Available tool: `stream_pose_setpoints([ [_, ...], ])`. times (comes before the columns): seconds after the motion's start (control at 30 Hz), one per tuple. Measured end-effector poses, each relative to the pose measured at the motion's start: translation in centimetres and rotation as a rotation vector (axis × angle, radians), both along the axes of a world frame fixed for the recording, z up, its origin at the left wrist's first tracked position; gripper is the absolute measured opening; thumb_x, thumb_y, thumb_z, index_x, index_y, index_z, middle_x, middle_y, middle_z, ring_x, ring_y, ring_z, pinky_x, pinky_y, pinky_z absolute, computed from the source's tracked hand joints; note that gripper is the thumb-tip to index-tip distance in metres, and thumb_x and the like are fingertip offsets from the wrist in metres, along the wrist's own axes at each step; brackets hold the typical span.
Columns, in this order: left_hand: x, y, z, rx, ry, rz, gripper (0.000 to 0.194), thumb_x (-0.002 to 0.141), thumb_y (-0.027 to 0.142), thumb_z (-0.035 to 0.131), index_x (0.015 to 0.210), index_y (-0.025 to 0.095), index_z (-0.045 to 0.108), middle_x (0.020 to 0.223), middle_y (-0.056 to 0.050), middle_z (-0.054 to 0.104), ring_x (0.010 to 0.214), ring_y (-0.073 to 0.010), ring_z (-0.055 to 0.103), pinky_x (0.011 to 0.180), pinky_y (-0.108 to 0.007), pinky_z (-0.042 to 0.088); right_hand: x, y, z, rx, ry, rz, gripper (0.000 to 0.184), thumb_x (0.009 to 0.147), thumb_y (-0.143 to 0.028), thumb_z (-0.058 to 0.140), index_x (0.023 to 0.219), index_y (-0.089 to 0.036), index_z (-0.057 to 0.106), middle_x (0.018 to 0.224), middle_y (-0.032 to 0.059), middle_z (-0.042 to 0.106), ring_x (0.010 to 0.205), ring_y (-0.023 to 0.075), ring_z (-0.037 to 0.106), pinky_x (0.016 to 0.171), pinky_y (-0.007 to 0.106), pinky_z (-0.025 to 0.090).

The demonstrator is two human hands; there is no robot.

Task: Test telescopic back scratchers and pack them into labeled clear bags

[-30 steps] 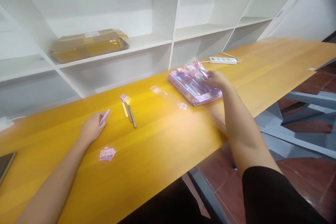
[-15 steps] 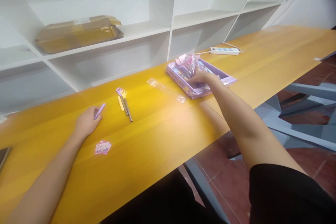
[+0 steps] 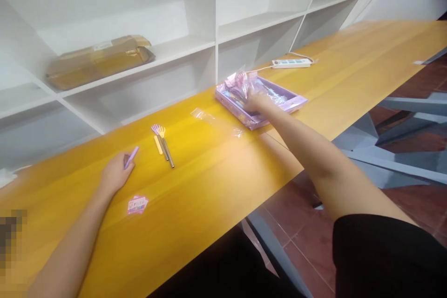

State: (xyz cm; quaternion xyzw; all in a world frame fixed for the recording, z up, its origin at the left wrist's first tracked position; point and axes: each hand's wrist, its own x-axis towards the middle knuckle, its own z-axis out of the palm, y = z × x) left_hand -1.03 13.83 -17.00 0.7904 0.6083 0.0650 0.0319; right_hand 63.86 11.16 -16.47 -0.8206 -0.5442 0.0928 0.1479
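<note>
My left hand point(image 3: 116, 171) rests on the table with its fingers closed around a slim purple handle point(image 3: 132, 157). To its right lie two small back scratchers with metal rods, one with a purple hand-shaped head point(image 3: 155, 129) and one with a yellow head point(image 3: 161, 131). A loose yellow handle point(image 3: 158, 145) is beside them. My right hand point(image 3: 257, 102) reaches into a shallow purple box point(image 3: 258, 123), its fingers closed on a clear plastic packet point(image 3: 240, 82) with something pink inside. More wrapped pieces lie around it; my fingertips are partly hidden.
Small pink printed cards point(image 3: 137, 205) lie near my left forearm. Empty clear wrappers point(image 3: 202, 115) are left of the box. A white power strip point(image 3: 292, 63) sits behind it. White shelving point(image 3: 139, 63) along the back holds a brown taped parcel point(image 3: 101, 63).
The view has shifted slightly. My right hand has moved a little within the box, still at the packets. My left hand keeps the purple handle in the same spot.
</note>
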Motion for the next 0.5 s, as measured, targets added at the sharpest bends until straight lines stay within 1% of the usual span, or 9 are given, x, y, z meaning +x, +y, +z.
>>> stream_pose_setpoints([
  [0.07, -0.1, 0.0, 0.0, 0.002, -0.003, -0.004, 0.038, 0.102, 0.05, 0.051, 0.124, 0.022, 0.066, 0.117, -0.012, 0.077, 0.104, -0.0323, 0.073, 0.078, -0.038, 0.048, 0.1, -0.1, 0.6, -0.023, -0.027, -0.058, 0.124, 0.081, -0.055, 0.09, 0.174, -0.004, 0.026, 0.157, 0.0379, 0.055, 0.15, 0.0596, 0.048, 0.126, 0.071, 0.038],
  [0.17, -0.1, 0.0, 0.0, 0.006, 0.0, -0.011, 0.038, 0.103, 0.05, 0.05, 0.123, 0.022, 0.066, 0.118, -0.013, 0.077, 0.104, -0.0323, 0.073, 0.078, -0.038, 0.048, 0.8, -0.4, 1.9, -0.051, -0.051, -0.132, 0.127, 0.068, -0.043, 0.1, 0.17, -0.004, 0.036, 0.146, 0.0345, 0.065, 0.143, 0.0538, 0.058, 0.122, 0.061, 0.049],
  [0.23, -0.1, 0.1, 0.0, 0.004, 0.005, -0.019, 0.038, 0.103, 0.049, 0.049, 0.124, 0.021, 0.065, 0.118, -0.014, 0.077, 0.104, -0.0326, 0.073, 0.078, -0.038, 0.048, 2.2, -1.0, 2.9, -0.024, 0.015, -0.199, 0.12, 0.06, -0.04, 0.105, 0.161, -0.007, 0.05, 0.141, 0.0294, 0.068, 0.139, 0.0494, 0.062, 0.118, 0.054, 0.054],
  [0.27, -0.1, 0.1, 0.0, 0.003, 0.008, -0.022, 0.039, 0.103, 0.049, 0.049, 0.124, 0.021, 0.065, 0.118, -0.014, 0.077, 0.104, -0.0329, 0.073, 0.078, -0.039, 0.048, 3.1, -1.3, 3.4, -0.001, 0.073, -0.235, 0.11, 0.06, -0.041, 0.105, 0.154, -0.009, 0.058, 0.137, 0.0261, 0.07, 0.135, 0.0464, 0.064, 0.114, 0.051, 0.056],
  [0.33, -0.1, 0.2, 0.0, 0.002, 0.011, -0.028, 0.039, 0.103, 0.048, 0.048, 0.124, 0.02, 0.065, 0.118, -0.015, 0.077, 0.104, -0.0333, 0.073, 0.079, -0.039, 0.049, 4.9, -2.3, 4.2, 0.041, 0.206, -0.293, 0.082, 0.066, -0.043, 0.103, 0.135, -0.013, 0.069, 0.123, 0.0197, 0.074, 0.121, 0.039, 0.071, 0.103, 0.046, 0.061],
  [0.4, -0.1, 0.2, 0.0, -0.002, 0.009, -0.026, 0.04, 0.103, 0.049, 0.048, 0.125, 0.02, 0.065, 0.118, -0.015, 0.077, 0.104, -0.0334, 0.073, 0.079, -0.039, 0.049, 6.3, -3.3, 4.8, 0.058, 0.305, -0.316, 0.059, 0.076, -0.044, 0.097, 0.12, -0.015, 0.072, 0.107, 0.0138, 0.075, 0.099, 0.0307, 0.074, 0.087, 0.041, 0.063],
  [0.43, -0.1, 0.1, 0.0, -0.003, 0.007, -0.023, 0.04, 0.103, 0.049, 0.048, 0.125, 0.02, 0.065, 0.118, -0.015, 0.077, 0.104, -0.0333, 0.073, 0.079, -0.039, 0.049, 6.7, -3.8, 5.0, 0.064, 0.341, -0.317, 0.052, 0.08, -0.044, 0.094, 0.117, -0.015, 0.072, 0.101, 0.0114, 0.074, 0.09, 0.0271, 0.073, 0.081, 0.039, 0.062],
  [0.5, -0.1, 0.0, 0.1, -0.003, 0.003, -0.019, 0.04, 0.103, 0.049, 0.048, 0.125, 0.021, 0.065, 0.118, -0.014, 0.077, 0.103, -0.0326, 0.073, 0.078, -0.038, 0.048, 6.9, -4.5, 5.1, 0.089, 0.418, -0.309, 0.042, 0.087, -0.041, 0.09, 0.116, -0.016, 0.071, 0.096, 0.0087, 0.073, 0.082, 0.0227, 0.07, 0.075, 0.036, 0.06],
])
